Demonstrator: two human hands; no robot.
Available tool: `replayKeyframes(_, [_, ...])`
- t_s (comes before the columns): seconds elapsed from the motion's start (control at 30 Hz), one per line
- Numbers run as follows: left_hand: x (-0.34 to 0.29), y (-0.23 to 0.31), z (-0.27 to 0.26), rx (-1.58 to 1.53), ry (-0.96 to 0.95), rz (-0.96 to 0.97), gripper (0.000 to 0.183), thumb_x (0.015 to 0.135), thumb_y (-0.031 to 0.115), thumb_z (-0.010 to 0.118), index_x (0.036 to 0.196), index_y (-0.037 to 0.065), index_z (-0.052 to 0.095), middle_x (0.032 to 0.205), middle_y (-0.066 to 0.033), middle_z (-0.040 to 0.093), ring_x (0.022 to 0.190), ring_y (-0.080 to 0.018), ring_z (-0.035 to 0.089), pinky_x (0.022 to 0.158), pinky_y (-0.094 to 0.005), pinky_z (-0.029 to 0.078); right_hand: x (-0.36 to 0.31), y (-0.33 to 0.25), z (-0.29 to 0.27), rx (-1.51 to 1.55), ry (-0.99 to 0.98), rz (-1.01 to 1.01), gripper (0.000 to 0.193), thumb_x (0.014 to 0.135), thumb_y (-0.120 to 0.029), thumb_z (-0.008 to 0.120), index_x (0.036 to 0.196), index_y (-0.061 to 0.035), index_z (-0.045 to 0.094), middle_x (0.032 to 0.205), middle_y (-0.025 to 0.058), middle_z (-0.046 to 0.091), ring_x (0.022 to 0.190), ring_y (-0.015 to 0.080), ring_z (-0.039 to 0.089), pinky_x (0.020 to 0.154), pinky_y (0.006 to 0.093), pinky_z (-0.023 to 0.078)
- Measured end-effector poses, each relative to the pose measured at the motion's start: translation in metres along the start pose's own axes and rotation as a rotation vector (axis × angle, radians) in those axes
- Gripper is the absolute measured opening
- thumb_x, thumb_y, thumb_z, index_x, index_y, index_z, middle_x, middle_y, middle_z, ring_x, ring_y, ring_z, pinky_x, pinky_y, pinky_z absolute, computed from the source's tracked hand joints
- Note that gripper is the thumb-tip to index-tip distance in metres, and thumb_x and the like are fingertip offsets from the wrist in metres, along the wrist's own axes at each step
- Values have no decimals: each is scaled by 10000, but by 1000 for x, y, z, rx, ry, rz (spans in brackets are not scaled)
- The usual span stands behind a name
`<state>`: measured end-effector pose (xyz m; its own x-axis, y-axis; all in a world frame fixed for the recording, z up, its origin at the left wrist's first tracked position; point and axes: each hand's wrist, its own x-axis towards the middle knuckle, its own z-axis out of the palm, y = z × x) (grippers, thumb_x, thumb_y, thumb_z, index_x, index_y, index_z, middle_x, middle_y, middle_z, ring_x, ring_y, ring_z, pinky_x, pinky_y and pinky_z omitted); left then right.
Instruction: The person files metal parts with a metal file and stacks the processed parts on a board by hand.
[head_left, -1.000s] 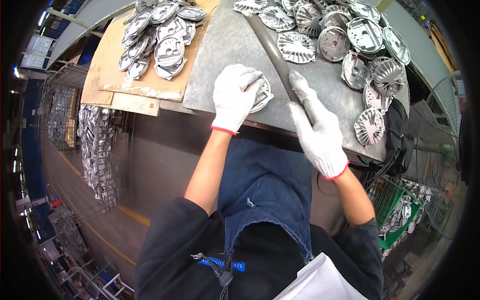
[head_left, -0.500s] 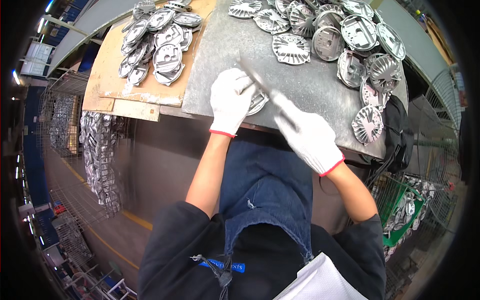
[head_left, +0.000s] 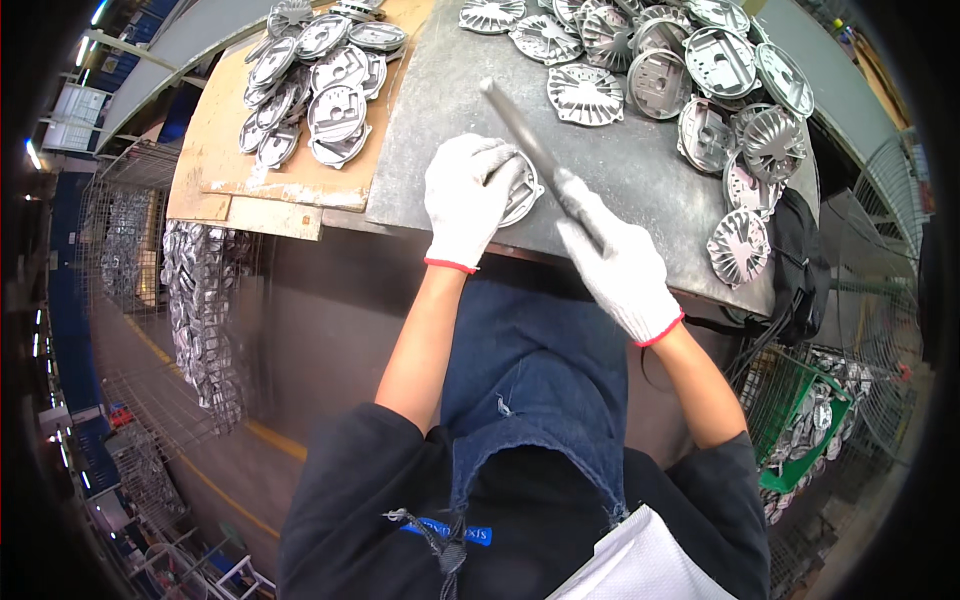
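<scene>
My left hand (head_left: pixel 463 192), in a white knitted glove with a red cuff, is closed on a round grey metal casting (head_left: pixel 522 196) near the table's front edge. The palm and fingers cover the casting's left side. My gloved right hand (head_left: pixel 622 272) is wrapped round the lower end of a long grey metal file (head_left: pixel 527 137). The file slants up and to the left, beside and beyond the casting, slightly blurred. From this angle I cannot tell whether it touches the casting.
Finned round castings (head_left: pixel 585 95) are heaped along the back and right of the grey metal tabletop (head_left: pixel 425 110). Another pile (head_left: pixel 335 112) lies on a tan board (head_left: pixel 215 165) at left. Wire cages (head_left: pixel 205 320) flank the table; a black bag (head_left: pixel 795 265) hangs at right.
The file's far end has moved away from me and the file is steeper, exposing more of the casting. My right hand has shifted slightly; the left hand stays on the casting.
</scene>
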<state>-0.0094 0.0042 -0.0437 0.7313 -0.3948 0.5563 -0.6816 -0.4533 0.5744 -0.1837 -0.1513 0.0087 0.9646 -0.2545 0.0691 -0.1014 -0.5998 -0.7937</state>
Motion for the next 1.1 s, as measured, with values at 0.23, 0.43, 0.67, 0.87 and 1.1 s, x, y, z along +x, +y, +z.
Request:
replayKeyframes(0.23, [19, 6, -5, 95, -201, -107, 245, 904, 290, 892, 1016, 72, 901, 1052, -104, 843, 1097, -321, 765, 980, -434, 599, 59, 10, 26, 66, 86, 92, 817, 1007, -460, 761, 1735, -246, 460, 1392, 219, 773, 1226, 476, 748, 1049, 539, 589])
replayKeyframes(0.43, [20, 5, -11, 102, -225, 10, 215, 913, 214, 894, 1044, 43, 897, 1056, -116, 832, 1054, -289, 775, 958, -394, 608, 80, 23, 51, 41, 132, 65, 840, 976, -416, 762, 1729, -189, 467, 1395, 262, 759, 1238, 478, 740, 1057, 530, 590])
replayKeyframes(0.67, [14, 15, -7, 45, -142, 11, 146, 920, 101, 907, 1041, 21, 891, 1096, -113, 815, 997, -234, 791, 919, -340, 616, 81, 23, 45, 74, -7, 169, 797, 989, -397, 745, 1714, -188, 488, 1381, 249, 764, 1243, 467, 738, 1047, 529, 590])
replayKeyframes(0.87, [33, 47, -20, -101, 72, 112, 152, 924, 24, 908, 1072, 32, 879, 1111, -106, 810, 1015, -196, 773, 918, -343, 622, 85, 29, 54, 102, 68, 117, 807, 966, -400, 797, 1692, -184, 520, 1382, 232, 769, 1243, 463, 738, 1060, 523, 583])
replayKeyframes(1.1, [59, 51, -42, -447, -142, -379, 104, 985, 109, 873, 1017, 11, 860, 1000, -82, 808, 901, -153, 745, 834, -304, 598, 78, 23, 48, 66, 45, 133, 849, 937, -431, 839, 1682, -166, 530, 1421, 217, 760, 1284, 446, 727, 1078, 514, 578])
